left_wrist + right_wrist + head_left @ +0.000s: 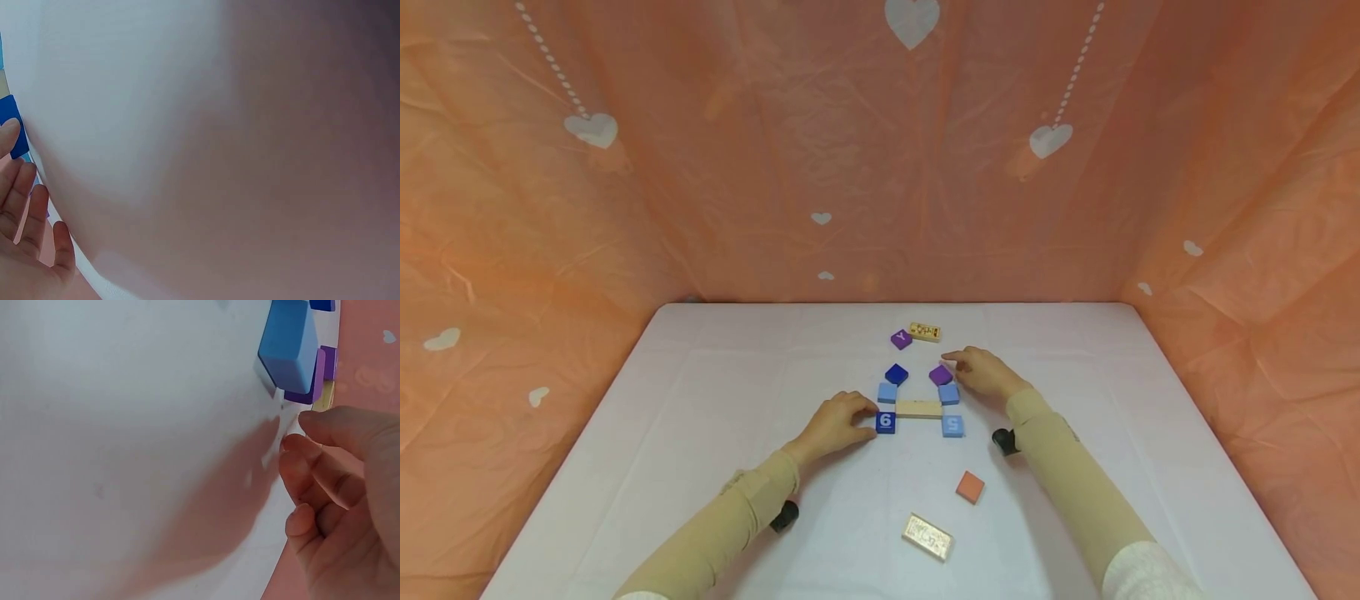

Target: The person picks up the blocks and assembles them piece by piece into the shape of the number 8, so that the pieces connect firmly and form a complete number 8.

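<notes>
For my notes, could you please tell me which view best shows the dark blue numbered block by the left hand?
The head view, where the numbered block shows its printed digit. The left wrist view catches only part at its edge, partly behind the left hand; the right wrist view shows none.

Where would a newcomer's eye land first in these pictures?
Likely on the orange sheet backdrop with white hearts, behind the white tabletop. Next, the short rows of blue and purple square blocks near the table's middle, flanking a pale rectangular bar, with the left hand at the dark blue numbered block.
</notes>
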A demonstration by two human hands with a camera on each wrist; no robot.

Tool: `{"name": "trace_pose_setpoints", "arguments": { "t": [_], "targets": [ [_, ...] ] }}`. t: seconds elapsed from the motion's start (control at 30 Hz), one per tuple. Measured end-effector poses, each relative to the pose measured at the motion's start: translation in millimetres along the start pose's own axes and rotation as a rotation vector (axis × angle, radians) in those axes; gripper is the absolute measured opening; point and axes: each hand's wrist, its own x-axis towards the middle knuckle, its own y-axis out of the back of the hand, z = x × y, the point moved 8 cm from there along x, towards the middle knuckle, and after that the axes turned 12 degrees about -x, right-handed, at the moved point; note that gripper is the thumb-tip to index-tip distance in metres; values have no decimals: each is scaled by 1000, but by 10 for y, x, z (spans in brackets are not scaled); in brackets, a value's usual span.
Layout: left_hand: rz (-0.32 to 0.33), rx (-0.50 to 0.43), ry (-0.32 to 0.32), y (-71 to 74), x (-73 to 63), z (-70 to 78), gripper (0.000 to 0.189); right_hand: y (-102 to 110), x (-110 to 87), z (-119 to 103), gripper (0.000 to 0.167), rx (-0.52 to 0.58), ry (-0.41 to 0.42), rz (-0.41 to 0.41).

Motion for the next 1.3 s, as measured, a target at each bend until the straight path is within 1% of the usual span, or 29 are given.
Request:
{"name": "trace_pose_setpoints", "arguments": {
  "t": [0.13,0.23,0.3,0.4,0.53,0.63,0.77,1.03,1.17,1.3],
  "targets": [
    [2,3,8,8,-4,-3,32,22,39,-10,38,30,-23,16],
    [3,6,10,22,-7,3,32,68,77,-44,39,58,-28,50],
    [5,14,-1,29,-5,13,32,102,107,-64,39,65,-32,79],
    [8,21,-15,31,0,24,33,155,151,-89,39,36,-40,121],
    [4,29,-19,28,0,22,33,190,206,-102,39,-34,-70,149],
    [0,32,-19,25,-2,14,33,201,233,-110,40,-50,-105,151],
    [4,29,-19,26,-1,4,33,208,251,-128,41,-40,-143,138],
    [-11,23,-14,2,-5,13,34,96,282,-101,41,-116,-178,67],
    [-22,31,-9,-11,-3,5,34,50,311,-58,41,-141,-194,61],
    [-19,29,-7,-15,5,-10,34,52,315,-23,41,-160,-203,64]
  ]
}}
